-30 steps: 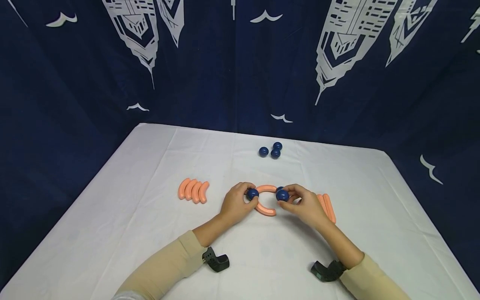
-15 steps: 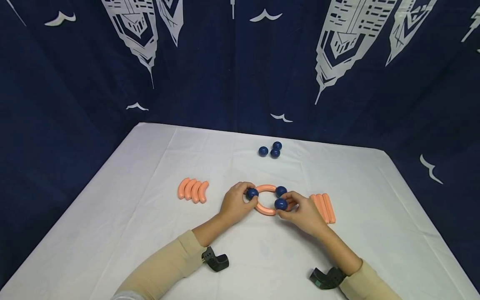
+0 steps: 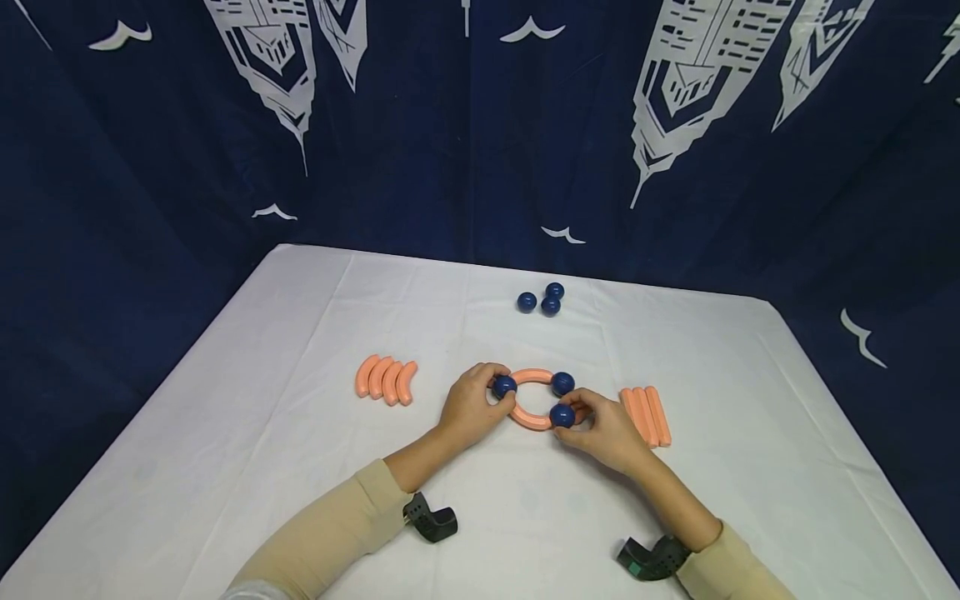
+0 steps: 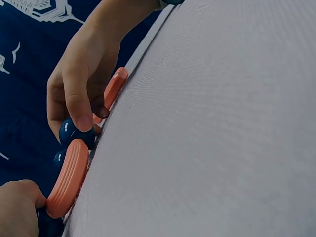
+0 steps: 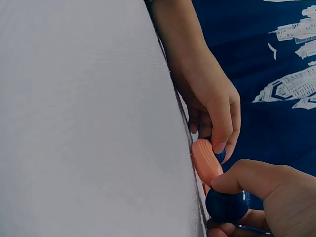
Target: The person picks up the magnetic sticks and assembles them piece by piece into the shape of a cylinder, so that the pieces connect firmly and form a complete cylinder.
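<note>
Two curved orange pieces, the far one and the near one, bow outward from a dark blue ball at their left ends. My left hand pinches that ball between thumb and fingers. My right hand pinches a second blue ball at the near piece's right end. A third blue ball sits at the far piece's right end, with no hand on it. In the right wrist view, the thumb presses the blue ball close against the grooved orange piece.
Several curved orange pieces lie side by side on the left. Straight orange sticks lie to the right, just past the right hand. Loose blue balls rest toward the back of the white-covered table, before a navy curtain.
My right hand has come toward the near side with its ball, from beside the far right ball to the near piece's right end. My left hand keeps its grip in place.
</note>
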### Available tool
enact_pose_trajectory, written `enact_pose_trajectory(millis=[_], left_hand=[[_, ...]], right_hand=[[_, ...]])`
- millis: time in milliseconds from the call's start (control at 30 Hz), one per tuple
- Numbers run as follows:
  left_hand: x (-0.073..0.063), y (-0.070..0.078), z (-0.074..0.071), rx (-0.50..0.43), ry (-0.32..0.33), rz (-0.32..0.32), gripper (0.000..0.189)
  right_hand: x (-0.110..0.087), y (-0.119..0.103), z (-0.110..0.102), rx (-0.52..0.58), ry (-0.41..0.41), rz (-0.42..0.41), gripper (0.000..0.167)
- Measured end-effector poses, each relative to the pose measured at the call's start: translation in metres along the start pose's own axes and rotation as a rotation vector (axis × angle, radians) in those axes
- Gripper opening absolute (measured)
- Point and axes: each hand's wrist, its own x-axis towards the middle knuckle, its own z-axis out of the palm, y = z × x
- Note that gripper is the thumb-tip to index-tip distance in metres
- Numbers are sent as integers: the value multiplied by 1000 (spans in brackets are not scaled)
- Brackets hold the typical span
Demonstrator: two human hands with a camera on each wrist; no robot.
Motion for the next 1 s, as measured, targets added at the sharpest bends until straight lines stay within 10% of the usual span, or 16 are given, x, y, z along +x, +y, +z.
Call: enact_pose_trajectory(millis=[1000], left_hand=[[1,-1,2,6,-6,-22,27]], right_hand=[[-2,3,4,-60,-30,-52,36]])
